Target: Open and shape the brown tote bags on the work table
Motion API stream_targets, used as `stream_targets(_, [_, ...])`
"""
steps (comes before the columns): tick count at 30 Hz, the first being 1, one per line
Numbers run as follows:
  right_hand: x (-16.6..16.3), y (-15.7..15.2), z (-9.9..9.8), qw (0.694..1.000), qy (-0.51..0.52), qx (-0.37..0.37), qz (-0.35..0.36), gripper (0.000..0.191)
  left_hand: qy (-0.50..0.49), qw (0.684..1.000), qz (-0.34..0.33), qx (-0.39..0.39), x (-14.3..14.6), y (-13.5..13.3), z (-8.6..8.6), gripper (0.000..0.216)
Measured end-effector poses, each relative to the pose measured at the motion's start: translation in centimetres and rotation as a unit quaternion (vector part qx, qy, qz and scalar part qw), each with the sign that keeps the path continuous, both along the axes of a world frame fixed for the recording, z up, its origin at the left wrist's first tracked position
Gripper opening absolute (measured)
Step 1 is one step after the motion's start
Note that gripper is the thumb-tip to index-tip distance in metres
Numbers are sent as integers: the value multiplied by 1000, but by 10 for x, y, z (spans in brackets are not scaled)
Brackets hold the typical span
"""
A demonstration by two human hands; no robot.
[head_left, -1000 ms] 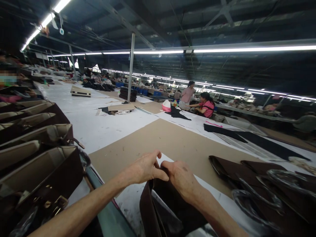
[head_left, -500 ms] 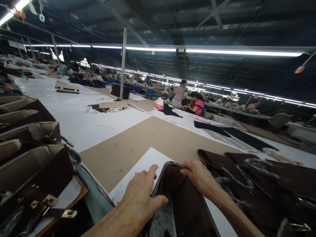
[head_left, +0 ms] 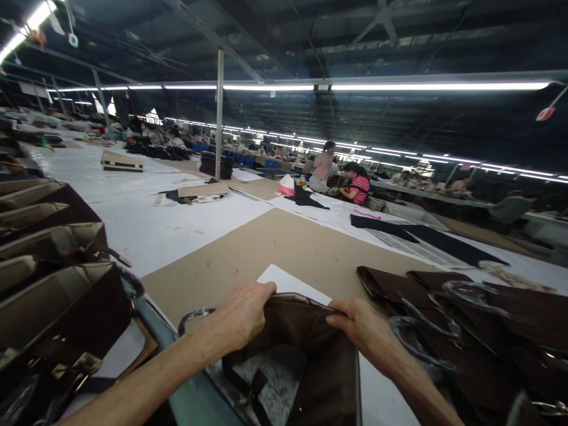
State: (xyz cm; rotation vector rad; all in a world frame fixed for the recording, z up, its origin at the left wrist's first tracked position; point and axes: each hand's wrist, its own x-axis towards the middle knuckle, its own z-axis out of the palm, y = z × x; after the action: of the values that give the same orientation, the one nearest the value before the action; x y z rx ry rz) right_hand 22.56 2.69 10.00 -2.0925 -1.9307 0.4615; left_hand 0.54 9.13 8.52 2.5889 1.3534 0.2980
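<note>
A dark brown handbag (head_left: 328, 367) stands before me with its mouth pulled wide, its dark inner walls showing. My left hand (head_left: 244, 315) is closed on the far left corner of its top edge. On the far right corner, my right hand (head_left: 360, 331) pinches the same edge between thumb and fingers. A plastic-wrapped handle (head_left: 191, 318) sticks out beyond my left wrist. Under the bag lies a white sheet (head_left: 288, 279). Part of the bag's near side is cut off by the bottom of the view.
Open brown bags with beige linings (head_left: 84, 307) line the left side. Brown bag pieces with wrapped handles (head_left: 479, 331) are piled at right. Brown board (head_left: 248, 254) covers the table ahead, with black fabric (head_left: 444, 239) beyond. Two people (head_left: 355, 184) are across the table.
My left hand has gone from open over the bag's side to gripping its far left edge. The bag's mouth has spread wider to the left. My right hand keeps its hold.
</note>
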Motion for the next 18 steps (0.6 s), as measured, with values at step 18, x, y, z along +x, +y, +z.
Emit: stream_targets(18, [-15, -8, -6, 999, 3, 27, -42, 18, -152, 979, -129, 36, 39, 17, -25, 38])
